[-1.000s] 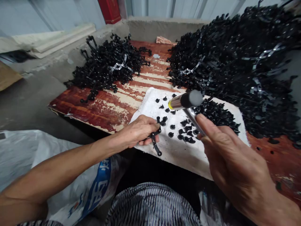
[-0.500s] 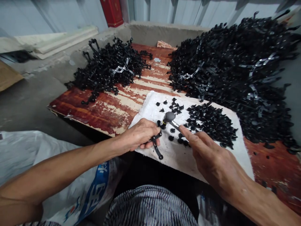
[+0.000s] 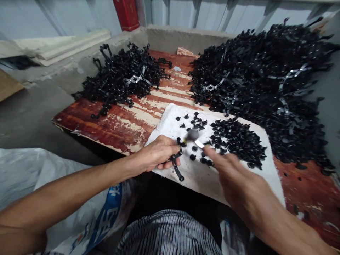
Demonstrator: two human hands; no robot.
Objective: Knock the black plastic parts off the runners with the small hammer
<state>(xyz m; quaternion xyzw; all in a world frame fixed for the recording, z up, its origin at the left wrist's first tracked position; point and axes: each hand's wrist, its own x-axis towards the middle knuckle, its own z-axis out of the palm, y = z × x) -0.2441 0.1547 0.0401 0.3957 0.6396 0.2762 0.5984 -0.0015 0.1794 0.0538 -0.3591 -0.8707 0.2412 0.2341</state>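
Observation:
A black jointed linkage bracket (image 3: 177, 170) is pinched in my left hand (image 3: 159, 152), one arm with a ringed end pointing down past the cloth's near edge. My right hand (image 3: 236, 173) is wrapped round the handle of a small mallet (image 3: 192, 134). Its round dark head, smeared by motion, is just right of the bracket's upper end, with a bit of yellow at its left side; whether it touches is unclear. Both are over a white cloth pad (image 3: 170, 122). Small black suction-cup-like pieces (image 3: 194, 148) are scattered beside the mallet, and a heap of them (image 3: 239, 141) sits farther right.
On the worn red-brown board (image 3: 106, 131) lies a pile of black linkages (image 3: 127, 71) at the back left. A far larger black pile (image 3: 255, 71) fills the right side. A low concrete ledge (image 3: 183, 37) borders the back. A white printed sack (image 3: 79, 198) stands at lower left.
The mallet and my right hand have become blurred with motion, the head shifting only slightly. My left hand keeps its grip on the bracket in nearly the same place.

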